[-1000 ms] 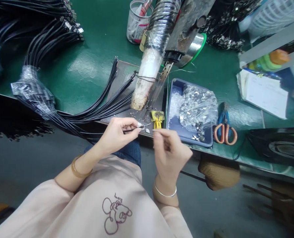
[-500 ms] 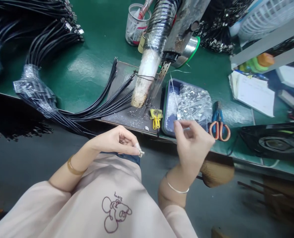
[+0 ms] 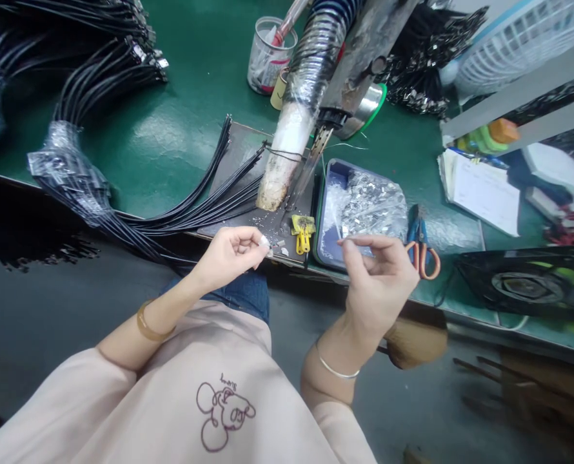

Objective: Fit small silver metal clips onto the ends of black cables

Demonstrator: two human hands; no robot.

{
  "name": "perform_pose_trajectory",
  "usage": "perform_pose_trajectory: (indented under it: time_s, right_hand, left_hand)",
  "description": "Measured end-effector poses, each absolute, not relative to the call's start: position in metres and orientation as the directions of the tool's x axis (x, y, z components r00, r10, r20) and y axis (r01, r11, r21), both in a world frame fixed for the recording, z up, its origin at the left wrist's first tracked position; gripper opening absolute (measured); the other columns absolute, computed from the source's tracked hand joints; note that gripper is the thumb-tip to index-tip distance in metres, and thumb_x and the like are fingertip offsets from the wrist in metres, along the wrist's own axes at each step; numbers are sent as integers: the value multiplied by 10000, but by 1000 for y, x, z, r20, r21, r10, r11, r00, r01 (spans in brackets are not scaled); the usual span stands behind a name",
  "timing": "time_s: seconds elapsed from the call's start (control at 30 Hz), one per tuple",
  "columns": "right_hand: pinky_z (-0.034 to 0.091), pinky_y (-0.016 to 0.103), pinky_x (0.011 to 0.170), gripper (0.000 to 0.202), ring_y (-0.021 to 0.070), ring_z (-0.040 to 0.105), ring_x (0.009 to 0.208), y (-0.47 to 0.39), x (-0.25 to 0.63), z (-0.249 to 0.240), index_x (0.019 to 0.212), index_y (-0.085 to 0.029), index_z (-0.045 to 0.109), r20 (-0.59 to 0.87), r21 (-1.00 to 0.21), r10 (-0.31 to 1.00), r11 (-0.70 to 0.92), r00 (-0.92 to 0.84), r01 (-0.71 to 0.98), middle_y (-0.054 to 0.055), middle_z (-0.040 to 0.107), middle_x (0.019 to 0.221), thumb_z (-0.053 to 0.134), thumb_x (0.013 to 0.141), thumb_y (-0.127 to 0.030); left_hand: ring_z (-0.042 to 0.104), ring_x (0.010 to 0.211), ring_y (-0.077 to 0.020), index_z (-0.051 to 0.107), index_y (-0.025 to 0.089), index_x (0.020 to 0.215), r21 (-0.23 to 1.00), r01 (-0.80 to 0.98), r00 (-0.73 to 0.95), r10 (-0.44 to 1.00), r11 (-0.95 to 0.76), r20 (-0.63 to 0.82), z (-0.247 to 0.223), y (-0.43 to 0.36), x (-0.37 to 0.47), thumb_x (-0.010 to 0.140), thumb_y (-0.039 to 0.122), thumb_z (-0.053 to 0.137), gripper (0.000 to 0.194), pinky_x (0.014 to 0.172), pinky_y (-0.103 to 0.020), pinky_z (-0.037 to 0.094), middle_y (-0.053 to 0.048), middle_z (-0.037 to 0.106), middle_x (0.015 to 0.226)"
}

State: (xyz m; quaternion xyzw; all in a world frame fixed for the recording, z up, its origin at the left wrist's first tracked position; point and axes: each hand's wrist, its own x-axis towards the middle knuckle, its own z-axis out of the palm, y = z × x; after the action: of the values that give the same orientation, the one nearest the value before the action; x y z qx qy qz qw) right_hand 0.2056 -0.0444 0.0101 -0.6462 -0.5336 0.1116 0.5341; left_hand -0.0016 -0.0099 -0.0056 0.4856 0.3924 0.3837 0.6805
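Note:
My left hand is closed in a pinch in front of the dark work plate. A small whitish piece pokes out at its fingertips, too small to identify. Over the front edge of a blue tray, my right hand pinches a thin strand of solder wire that runs upward. The tray holds a clear bag of small metal parts. Between the hands, a yellow clip sits at the plate's edge. Above the plate hang a soldering iron and a taped white tube.
Black cables lie across the plate from the left, bundled in plastic wrap. Right of the tray are orange-handled pliers, a notepad and a black fan. Behind stand a solder spool and a clear cup.
My left hand has risen toward the plate's front edge with the small piece. My right hand stays near the tray, still pinching the wire. The view has shifted slightly.

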Motion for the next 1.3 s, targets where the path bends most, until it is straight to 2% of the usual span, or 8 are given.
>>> perform_pose_trajectory:
  time_s: [0.17,0.4,0.8,0.93,1.03,1.17,1.23,1.3]
  right_hand:
    - [319,218,424,33,56,431,439,-57,170,2,825,-214,738,295,-884,923,165,247,438,-26,701,747,708,836,-208]
    - [509,231,585,193,126,673,644,-55,157,-11,789,-203,695,320,-861,930,205,181,466,-6,730,738,604,952,-254]
    - [443,223,541,228,96,556,557,-56,157,-9,762,-197,655,381,-766,916,237,126,598,-29,644,668,589,972,-259]
    - [413,219,527,273,74,500,514,-58,156,-10,690,-195,624,469,-667,878,284,92,689,-42,610,618,634,955,-258]
    - [387,217,454,138,76,490,453,-60,159,-10,850,-209,663,486,-743,842,257,234,618,-65,583,588,628,949,-299]
    - [362,204,373,132,64,471,357,-63,161,-11,1091,-219,604,501,-837,757,300,419,458,-72,646,635,558,981,-276]
    - [423,199,383,98,67,554,383,-63,161,-13,1073,-221,608,517,-822,750,300,413,484,-46,722,732,584,979,-240]
    - [565,222,511,61,113,715,565,-61,159,-16,1004,-227,633,575,-757,747,330,333,564,-20,766,827,639,953,-195]
  left_hand:
    - [466,533,-69,598,152,663,998,-42,234,972,44,-33,-6,-18,7,760,253,668,157,526,-188,390,28,547,587]
    - [400,538,-71,552,161,652,983,149,226,971,-109,74,-8,-23,9,802,233,625,182,505,-196,335,40,473,584]
    - [371,510,-61,544,167,640,968,168,241,960,-189,145,-6,-25,10,797,179,621,176,483,-187,314,57,464,558]
    - [464,541,-77,602,155,676,993,85,300,952,-81,52,-6,-24,6,817,210,643,157,531,-198,387,28,545,585]
    - [564,563,-107,672,142,809,991,-66,373,924,114,-81,-5,-20,3,818,280,684,139,560,-214,456,-8,636,624]
    - [492,495,-84,675,139,746,964,-124,390,905,235,-170,-5,-14,1,753,327,775,213,501,-200,388,25,555,542]
    - [438,471,-68,670,140,706,956,-133,382,904,262,-195,-5,-11,1,738,344,793,240,472,-194,334,38,514,524]
    - [409,463,-62,663,141,690,949,-145,376,903,280,-209,-5,-8,3,732,353,793,252,456,-192,303,41,499,514]
